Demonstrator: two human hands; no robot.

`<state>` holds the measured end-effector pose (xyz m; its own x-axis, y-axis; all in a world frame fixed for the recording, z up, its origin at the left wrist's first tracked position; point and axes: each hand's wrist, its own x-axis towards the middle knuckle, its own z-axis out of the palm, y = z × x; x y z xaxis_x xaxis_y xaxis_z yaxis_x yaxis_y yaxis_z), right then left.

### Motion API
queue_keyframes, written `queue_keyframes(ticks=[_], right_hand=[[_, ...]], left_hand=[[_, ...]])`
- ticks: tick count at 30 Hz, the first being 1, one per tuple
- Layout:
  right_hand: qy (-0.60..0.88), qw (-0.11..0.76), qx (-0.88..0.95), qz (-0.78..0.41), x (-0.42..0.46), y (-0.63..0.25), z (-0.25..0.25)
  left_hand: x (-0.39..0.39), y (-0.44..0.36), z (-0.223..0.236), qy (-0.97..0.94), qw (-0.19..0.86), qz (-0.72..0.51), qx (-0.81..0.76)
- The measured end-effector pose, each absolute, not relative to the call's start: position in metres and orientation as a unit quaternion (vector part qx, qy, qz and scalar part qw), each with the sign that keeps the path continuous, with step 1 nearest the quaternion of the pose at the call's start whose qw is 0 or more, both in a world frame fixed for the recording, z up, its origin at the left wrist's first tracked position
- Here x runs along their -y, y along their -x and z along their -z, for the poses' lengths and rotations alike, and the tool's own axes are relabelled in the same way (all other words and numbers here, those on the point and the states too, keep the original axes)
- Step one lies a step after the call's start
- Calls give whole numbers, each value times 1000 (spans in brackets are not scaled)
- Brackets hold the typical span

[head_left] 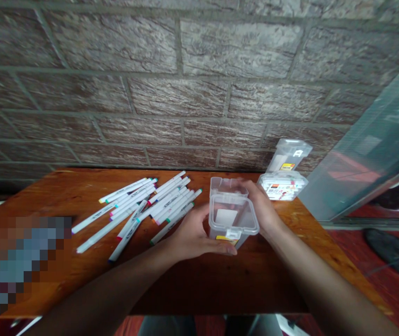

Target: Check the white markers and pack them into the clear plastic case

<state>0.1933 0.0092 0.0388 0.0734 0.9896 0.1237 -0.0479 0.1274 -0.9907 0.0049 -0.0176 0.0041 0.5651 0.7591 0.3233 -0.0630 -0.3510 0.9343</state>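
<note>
Left hand [194, 235] and right hand [263, 210] gripping an open clear plastic case [232, 219] over the wooden table [255, 284], beside loose markers [143, 205] (risk: a slip on smooth plastic, dropping the case).

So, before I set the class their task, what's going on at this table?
A person holds a clear plastic case between their left hand and right hand, above a wooden table. Its lid looks open. Loose markers lie in a heap to the left of the case. Behind the right hand, a second clear case with markers inside sits against the brick wall.
</note>
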Motion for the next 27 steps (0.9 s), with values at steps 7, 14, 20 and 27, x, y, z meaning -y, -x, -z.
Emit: queue_keyframes(ticks=[7, 14, 20, 27], right_hand=[[491, 542, 447, -515, -17, -197, -34], [485, 535, 438, -535, -17, -196, -38], [485, 542, 426, -539, -17, -196, -38], [488, 554, 401, -542, -30, -209, -32]], left_hand=[[9, -3, 9, -718, 511, -383, -278], [10, -4, 6, -738, 498, -365, -273], [9, -3, 4, -758, 473, -353, -278], [1, 1, 4, -707, 451, -423, -343]])
